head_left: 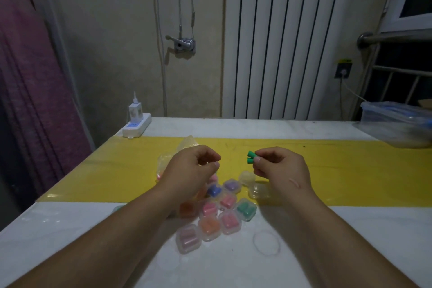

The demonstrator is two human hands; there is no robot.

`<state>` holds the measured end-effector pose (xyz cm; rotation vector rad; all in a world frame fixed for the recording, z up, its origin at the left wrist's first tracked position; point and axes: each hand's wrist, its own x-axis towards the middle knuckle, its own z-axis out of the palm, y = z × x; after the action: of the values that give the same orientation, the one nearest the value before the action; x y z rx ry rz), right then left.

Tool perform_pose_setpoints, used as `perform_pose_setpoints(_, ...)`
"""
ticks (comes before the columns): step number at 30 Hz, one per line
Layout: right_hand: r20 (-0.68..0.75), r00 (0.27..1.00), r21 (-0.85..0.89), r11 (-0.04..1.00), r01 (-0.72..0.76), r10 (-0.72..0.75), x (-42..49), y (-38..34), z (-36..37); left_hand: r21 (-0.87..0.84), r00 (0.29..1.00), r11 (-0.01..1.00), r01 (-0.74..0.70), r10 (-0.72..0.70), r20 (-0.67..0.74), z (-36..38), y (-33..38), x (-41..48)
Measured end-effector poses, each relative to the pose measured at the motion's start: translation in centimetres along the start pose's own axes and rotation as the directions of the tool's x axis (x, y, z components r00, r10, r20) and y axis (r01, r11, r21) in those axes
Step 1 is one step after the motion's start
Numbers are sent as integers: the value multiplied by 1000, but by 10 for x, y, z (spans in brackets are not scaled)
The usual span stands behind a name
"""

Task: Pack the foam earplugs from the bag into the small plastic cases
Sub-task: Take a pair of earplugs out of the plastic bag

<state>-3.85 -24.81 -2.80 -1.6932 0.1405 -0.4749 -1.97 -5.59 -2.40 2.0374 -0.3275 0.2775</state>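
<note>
Pinching two green foam earplugs (pixel 250 157) side by side in the right hand (pixel 278 166) above the white bench (pixel 70 229), left hand (pixel 194 166) curled alongside, contents impossible to tell, over a crumpled clear plastic bag (pixel 187 145) and clustered small clear plastic cases (pixel 228 201), mostly filled.

My right hand (pixel 278 167) pinches two green earplugs (pixel 250 157) above the table's (pixel 70 241) yellow strip (pixel 350 170). My left hand (pixel 191 167), fingers curled, hovers over the filled cases (pixel 228 201) mid-table.
</note>
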Motion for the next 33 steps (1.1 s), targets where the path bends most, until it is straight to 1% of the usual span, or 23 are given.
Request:
perform_pose_setpoints(2, -18, 1000, 3, 1000, -15, 15, 2, 1, -3, 116, 997, 993, -20, 11, 75, 4, 1, 1)
perform_pose_setpoints(5, -37, 999, 6, 1000, -29, 29, 5, 1, -6, 325, 983, 939, -112, 56, 175, 14, 4, 2)
perform_pose_setpoints(10, -80, 996, 11, 999, -48, 49, 10, 3, -11, 478, 940, 827, -296, 163, 300, 34, 16, 7)
perform_pose_setpoints(13, -99, 994, 16, 999, -52, 53, 11, 5, -11, 541, 917, 767, -346, 154, 368, 46, 27, 13)
perform_pose_setpoints(15, -114, 992, 9, 999, -43, 44, 12, 6, -11, 601, 902, 701, -384, 145, 407, 53, 32, 15)
perform_pose_setpoints(17, -128, 991, 4, 999, -32, 32, 12, 6, -11, 655, 885, 633, -413, 109, 453, 59, 34, 15)
perform_pose_setpoints(19, -137, 990, 15, 1000, -23, 25, 12, 6, -10, 682, 875, 601, -418, 65, 479, 63, 33, 15)
perform_pose_setpoints(21, -140, 990, 24, 1000, -19, 22, 12, 5, -10, 671, 881, 621, -405, 70, 467, 65, 31, 15)
perform_pose_setpoints(24, -145, 989, 21, 1000, -6, 9, 11, 4, -11, 597, 908, 718, -359, 122, 401, 60, 30, 16)
perform_pose_setpoints(27, -126, 992, -5, 1000, 7, -8, 9, 4, -9, 428, 947, 872, -238, 109, 303, 44, 29, 16)
perform_pose_setpoints(30, -68, 997, -14, 999, 29, -30, 3, 2, -3, 292, 967, 946, -142, 69, 245, 26, 23, 11)
perform_pose_setpoints(32, -10, 999, -26, 999, 45, -46, -3, 2, 4, 126, 972, 987, -97, 67, 226, 15, 18, 6)
perform_pose_setpoints(33, 26, 998, -37, 998, 49, -48, -6, 2, 7, 73, 972, 993, -95, 77, 221, 9, 17, 2)
